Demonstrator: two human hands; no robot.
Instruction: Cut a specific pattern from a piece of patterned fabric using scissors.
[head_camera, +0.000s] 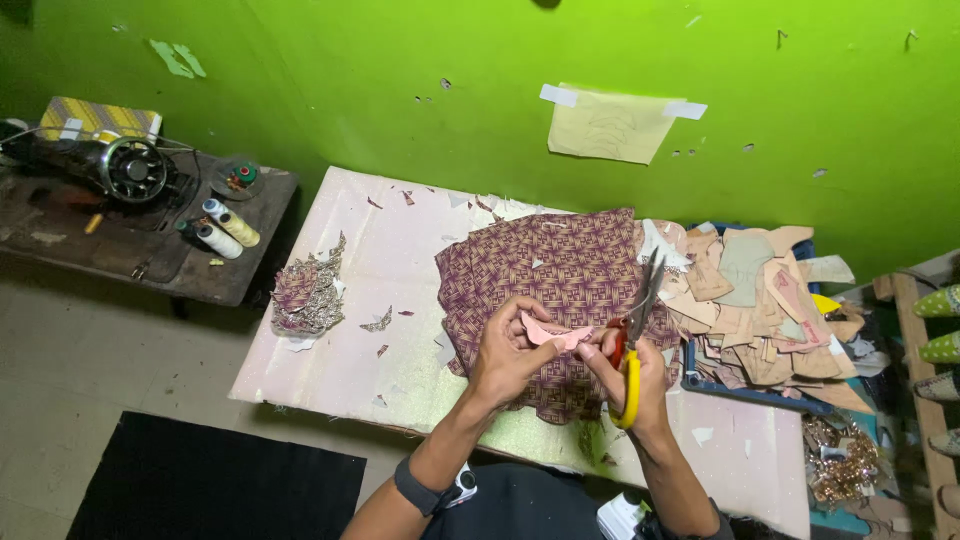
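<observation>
Left hand (508, 352) pinching a pink paper pattern (552, 333), fingers closed on it; right hand (630, 372) gripping yellow-handled scissors (636, 340), blades parted and pointing away from the pattern. Beneath, patterned maroon fabric (560, 270), seemingly mostly uncut; offcuts (308, 295) lie left. Blue tray (745, 395) beyond holds heaped tan pattern pieces (760, 310)

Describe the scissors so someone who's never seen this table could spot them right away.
Start at the pale worktable against the green wall. Over the purple patterned fabric, the right hand holds the scissors: the only tool there, with orange and yellow handles and grey blades pointing up.
</observation>
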